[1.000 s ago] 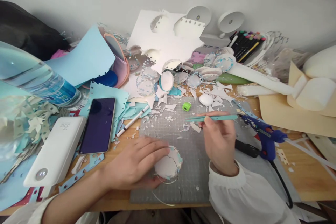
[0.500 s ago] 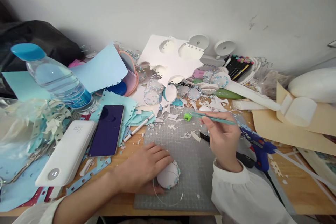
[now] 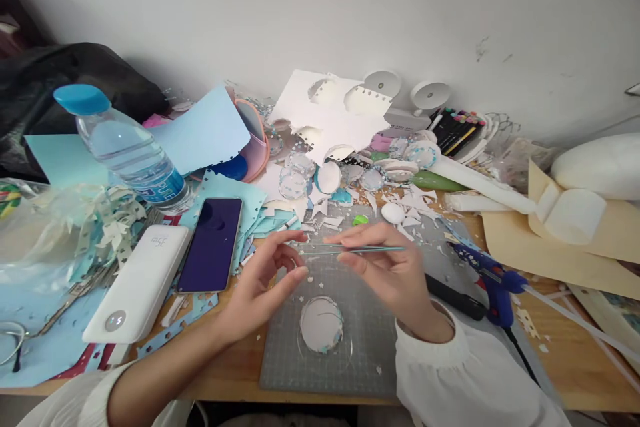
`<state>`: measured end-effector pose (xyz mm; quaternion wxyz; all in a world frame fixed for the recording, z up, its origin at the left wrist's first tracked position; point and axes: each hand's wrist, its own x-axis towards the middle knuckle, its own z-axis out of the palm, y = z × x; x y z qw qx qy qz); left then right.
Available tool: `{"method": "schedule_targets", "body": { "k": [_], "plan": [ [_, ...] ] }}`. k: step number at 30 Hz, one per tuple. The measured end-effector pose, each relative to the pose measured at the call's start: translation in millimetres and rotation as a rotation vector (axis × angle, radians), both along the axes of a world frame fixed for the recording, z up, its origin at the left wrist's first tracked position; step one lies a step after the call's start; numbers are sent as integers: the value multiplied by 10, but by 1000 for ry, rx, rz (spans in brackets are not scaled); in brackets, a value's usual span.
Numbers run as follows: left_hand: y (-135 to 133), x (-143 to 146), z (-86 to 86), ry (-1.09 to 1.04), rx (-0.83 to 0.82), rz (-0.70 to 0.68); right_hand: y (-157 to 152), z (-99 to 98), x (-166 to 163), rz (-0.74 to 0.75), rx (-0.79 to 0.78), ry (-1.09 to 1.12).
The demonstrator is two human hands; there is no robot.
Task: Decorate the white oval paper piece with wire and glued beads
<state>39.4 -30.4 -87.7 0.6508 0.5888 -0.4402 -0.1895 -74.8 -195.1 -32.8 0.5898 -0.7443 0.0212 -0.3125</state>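
My right hand (image 3: 387,267) pinches a pair of thin teal tweezers (image 3: 375,249), held level with the tips pointing left. My left hand (image 3: 263,287) is beside the tweezer tips, its thumb and fingers apart, with nothing visible between them. Below both hands, a round white disc (image 3: 321,323) with small bluish bits around its rim lies on the grey cutting mat (image 3: 373,363). A clear strand or ring curves around the disc. Beyond the right hand lies a small bright green piece (image 3: 360,219), near a white rounded piece (image 3: 393,213).
Paper scraps and decorated discs (image 3: 293,182) crowd the back. To the left are a phone (image 3: 210,245), a white power bank (image 3: 137,283) and a water bottle (image 3: 133,147). A blue glue gun (image 3: 500,280) and a black-handled tool (image 3: 457,297) lie right.
My left hand has let go of the disc and risen toward the tweezers. The green piece has left the tweezers and lies on the mat. My right hand has moved left and slightly down.
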Motion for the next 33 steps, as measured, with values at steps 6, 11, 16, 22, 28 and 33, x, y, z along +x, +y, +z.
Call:
{"method": "schedule_targets", "body": {
  "k": [6, 11, 16, 22, 28, 33],
  "plan": [
    [-5, -15, 47, 109, 12, 31, -101, -104, -8, -112, 17, -38],
    [26, 7, 50, -67, 1, 262, -467, -261, -102, -511, 64, -140],
    [6, 59, -34, -302, 113, 387, -442, -481, -174, -471, -69, 49],
    [-19, 61, -129, -265, 72, 418, -339, -712, -197, -393, -250, 205],
    [21, 28, -70, -242, 75, 356, -357, -784, -170, -360, -375, 184],
    [29, 9, -55, -191, 52, 381, -348, -796, -162, -385, -320, 180]
  ]
}}
